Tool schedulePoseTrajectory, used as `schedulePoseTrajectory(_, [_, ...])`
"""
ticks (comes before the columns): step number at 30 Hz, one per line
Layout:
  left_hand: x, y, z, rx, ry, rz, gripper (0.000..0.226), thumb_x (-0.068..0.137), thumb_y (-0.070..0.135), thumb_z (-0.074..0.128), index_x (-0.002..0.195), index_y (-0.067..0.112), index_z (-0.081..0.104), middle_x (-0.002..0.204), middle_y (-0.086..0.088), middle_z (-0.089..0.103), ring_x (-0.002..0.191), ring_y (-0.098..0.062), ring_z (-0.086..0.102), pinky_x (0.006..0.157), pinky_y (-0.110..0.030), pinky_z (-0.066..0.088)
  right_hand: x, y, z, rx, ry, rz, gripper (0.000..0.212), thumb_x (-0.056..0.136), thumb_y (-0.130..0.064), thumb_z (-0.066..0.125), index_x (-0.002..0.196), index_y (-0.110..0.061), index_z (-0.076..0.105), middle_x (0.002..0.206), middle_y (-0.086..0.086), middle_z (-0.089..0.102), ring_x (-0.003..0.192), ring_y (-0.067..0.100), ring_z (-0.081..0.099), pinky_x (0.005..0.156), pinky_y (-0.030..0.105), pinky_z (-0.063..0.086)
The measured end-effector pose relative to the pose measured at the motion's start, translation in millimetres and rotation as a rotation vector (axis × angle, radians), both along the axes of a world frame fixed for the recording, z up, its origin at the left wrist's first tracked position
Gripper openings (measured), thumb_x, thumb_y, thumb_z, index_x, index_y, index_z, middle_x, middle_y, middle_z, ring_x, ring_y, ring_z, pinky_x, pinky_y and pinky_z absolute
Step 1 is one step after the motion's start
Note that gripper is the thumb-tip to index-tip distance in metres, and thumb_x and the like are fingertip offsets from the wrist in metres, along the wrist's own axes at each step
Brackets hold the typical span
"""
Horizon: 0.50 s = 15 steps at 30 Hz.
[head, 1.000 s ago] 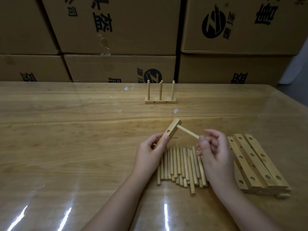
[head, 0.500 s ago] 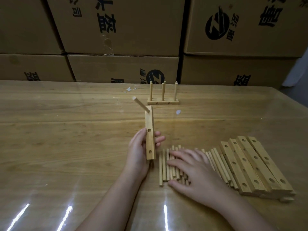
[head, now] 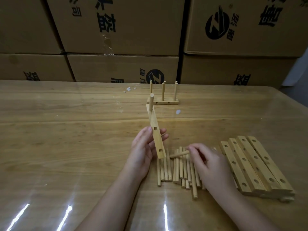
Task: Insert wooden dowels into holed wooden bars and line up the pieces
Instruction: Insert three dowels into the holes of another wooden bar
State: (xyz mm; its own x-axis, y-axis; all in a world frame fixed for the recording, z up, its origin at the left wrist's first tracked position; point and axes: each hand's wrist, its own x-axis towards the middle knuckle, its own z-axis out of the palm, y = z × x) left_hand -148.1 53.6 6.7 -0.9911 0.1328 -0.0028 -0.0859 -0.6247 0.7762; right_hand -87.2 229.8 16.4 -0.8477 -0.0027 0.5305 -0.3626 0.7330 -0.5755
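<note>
Between thumb & fingers of the L hand point(head: 141, 152) sits a holed bar point(head: 155, 135), gripped round its lower half & stood near upright w/ a slight tilt. That way its drilled face looks back at the person & the two vacant holes are easy to reach. A seated dowel point(head: 151, 102) already pokes out of the hole furthest from that hand, at the bar's top end. Just to the right, the R hand point(head: 211, 165) pinches a loose dowel point(head: 179, 155) by one end w/ its fingertips. It lies roughly level, free end pointing at the bar's base, prob. so it can swing straight to a hole. Under & beside the R hand the dowel pile point(head: 166, 170) lies on the table point(head: 66, 139). Past its knuckles, further right, the bar stack point(head: 256, 165) waits close by. Well beyond both hands stands a finished piece point(head: 163, 101) w/ upright dowels, prob. the start of the line-up.
</note>
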Motion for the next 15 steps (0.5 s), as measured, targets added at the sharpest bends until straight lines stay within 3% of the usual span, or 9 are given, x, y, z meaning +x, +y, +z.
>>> schedulePoseTrajectory(2, [0.1,-0.7,-0.4,0.022,0.000,-0.040,0.023,0.085,0.029,0.058,0.102,0.015,0.065,0.107,-0.013,0.071,0.095,-0.024,0.070,0.064,-0.029,0.057,-0.8,1.4,-1.9,-0.049,-0.048,-0.050,0.015,0.089,-0.024,0.053,0.098,-0.024,0.065,0.073,-0.015,0.060,0.064,-0.004,0.055,0.053,0.010,0.040])
schedulePoseTrajectory(8, [2.2,-1.3,1.3,0.076,-0.004,-0.141,0.029,0.083,0.020,0.063,0.110,0.009,0.065,0.107,-0.015,0.070,0.093,-0.025,0.070,0.067,-0.033,0.058,1.5,0.9,4.5,-0.409,-0.052,-0.056,0.019,0.085,-0.024,0.059,0.095,-0.040,0.058,0.080,-0.014,0.062,0.070,0.000,0.058,0.054,0.012,0.047])
schedulePoseTrajectory(12, [3.2,-1.8,2.1,0.053,0.003,-0.171,0.020,0.081,0.017,0.063,0.097,0.013,0.075,0.101,-0.012,0.072,0.087,-0.022,0.071,0.067,-0.031,0.058,3.2,0.0,9.5,-0.608,-0.027,0.026,0.017,0.082,-0.033,0.054,0.098,-0.032,0.061,0.087,-0.014,0.069,0.076,0.003,0.063,0.063,0.016,0.051])
schedulePoseTrajectory(15, [4.6,-1.7,1.9,0.001,0.036,-0.206,0.021,0.081,0.017,0.065,0.100,0.010,0.071,0.097,-0.011,0.072,0.085,-0.021,0.071,0.067,-0.030,0.058,2.6,-1.7,8.4,-0.635,-0.035,0.082,0.015,0.087,-0.020,0.054,0.099,-0.026,0.062,0.090,-0.010,0.070,0.080,0.002,0.065,0.066,0.012,0.049])
